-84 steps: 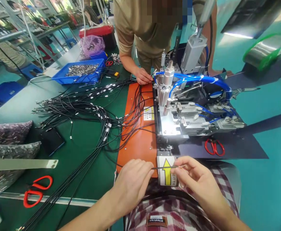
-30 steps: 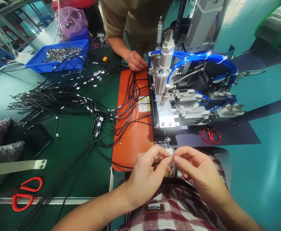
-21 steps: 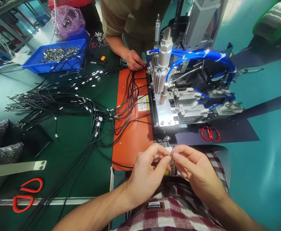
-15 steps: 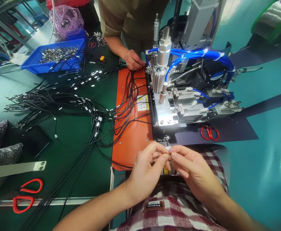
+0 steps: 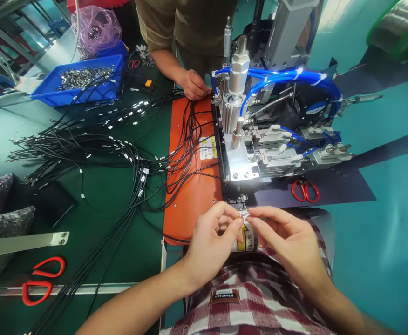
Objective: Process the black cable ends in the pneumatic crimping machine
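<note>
Just in front of the machine's near end, my left hand [image 5: 215, 244] pinches a tiny piece with a gold-coloured glint between thumb and forefinger. Close against it, my right hand [image 5: 288, 237] has thumb and forefinger brought together at the same spot; what they hold is too small to name. Thin pale strands seem to show between the fingertips. Below my fingers is a cylinder with a white and yellow arrow label [image 5: 248, 238]. The machine's orange cover [image 5: 193, 218] lies to the left, with black cables [image 5: 190, 135] running across it into the metal machine [image 5: 239, 153].
A co-worker's hand [image 5: 194, 85] is at the machine's far end. Bundles of black cables [image 5: 134, 163] with silver connectors lie on the green table. A blue bin [image 5: 76, 100] holds small metal parts. Red-handled scissors [image 5: 38, 292] are at lower left, red-handled cutters [image 5: 305, 190] at right.
My right hand's fingers have spread slightly and moved a little right, away from my left fingertips. More of the arrow label shows. The co-worker's hand has hardly moved.
</note>
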Motion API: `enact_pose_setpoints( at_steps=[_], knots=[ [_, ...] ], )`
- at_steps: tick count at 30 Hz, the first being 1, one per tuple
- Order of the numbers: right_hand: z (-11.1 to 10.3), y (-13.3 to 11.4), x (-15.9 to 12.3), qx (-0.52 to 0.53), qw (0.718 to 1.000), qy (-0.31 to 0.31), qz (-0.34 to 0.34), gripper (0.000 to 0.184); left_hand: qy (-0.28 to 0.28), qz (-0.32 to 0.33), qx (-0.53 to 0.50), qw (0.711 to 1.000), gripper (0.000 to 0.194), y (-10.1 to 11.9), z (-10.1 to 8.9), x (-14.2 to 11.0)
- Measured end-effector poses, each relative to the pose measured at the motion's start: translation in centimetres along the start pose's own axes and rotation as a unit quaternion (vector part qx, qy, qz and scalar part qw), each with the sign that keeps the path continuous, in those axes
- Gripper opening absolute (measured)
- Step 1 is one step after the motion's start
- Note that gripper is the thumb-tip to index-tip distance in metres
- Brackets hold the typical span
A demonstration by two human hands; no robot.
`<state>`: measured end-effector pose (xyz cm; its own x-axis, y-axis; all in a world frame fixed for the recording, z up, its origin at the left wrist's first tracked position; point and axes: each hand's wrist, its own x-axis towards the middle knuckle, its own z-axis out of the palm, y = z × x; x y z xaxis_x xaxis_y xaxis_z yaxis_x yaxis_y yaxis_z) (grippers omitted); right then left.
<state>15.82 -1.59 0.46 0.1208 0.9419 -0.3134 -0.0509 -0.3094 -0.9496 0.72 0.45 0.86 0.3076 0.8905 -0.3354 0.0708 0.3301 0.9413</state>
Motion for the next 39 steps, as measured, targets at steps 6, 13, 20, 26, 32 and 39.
enact_pose_setpoints(
  at_steps=[6, 13, 20, 26, 32, 39],
  knots=[
    [0.0, 1.5, -0.4, -0.181, 0.946, 0.038, -0.268, 0.026, 0.013, 0.002, 0.003, 1.000, 0.015, -0.4, -0.1, 0.2],
    [-0.5, 2.7, -0.7, -0.281, 0.861, 0.019, -0.423, 0.048, 0.022, -0.007, -0.016, 1.000, 0.016, -0.5, -0.1, 0.2],
    [0.5, 1.8, -0.1, -0.119, 0.961, 0.061, -0.243, 0.008, 0.006, -0.006, -0.022, 1.000, 0.016, -0.6, 0.1, 0.1],
    [0.7, 1.5, 0.4, 0.109, 0.992, -0.021, 0.056, 0.020, 0.008, -0.001, -0.031, 0.999, 0.014, -0.7, 0.1, 0.0],
    [0.9, 1.4, -0.2, 0.136, 0.986, -0.049, 0.087, 0.023, 0.022, 0.019, -0.053, 0.998, 0.015, -0.5, 0.3, 0.1],
    [0.7, 1.6, -0.2, 0.099, 0.994, -0.007, 0.052, 0.023, 0.017, -0.008, -0.038, 0.999, 0.016, -0.7, 0.3, 0.1]
  ],
)
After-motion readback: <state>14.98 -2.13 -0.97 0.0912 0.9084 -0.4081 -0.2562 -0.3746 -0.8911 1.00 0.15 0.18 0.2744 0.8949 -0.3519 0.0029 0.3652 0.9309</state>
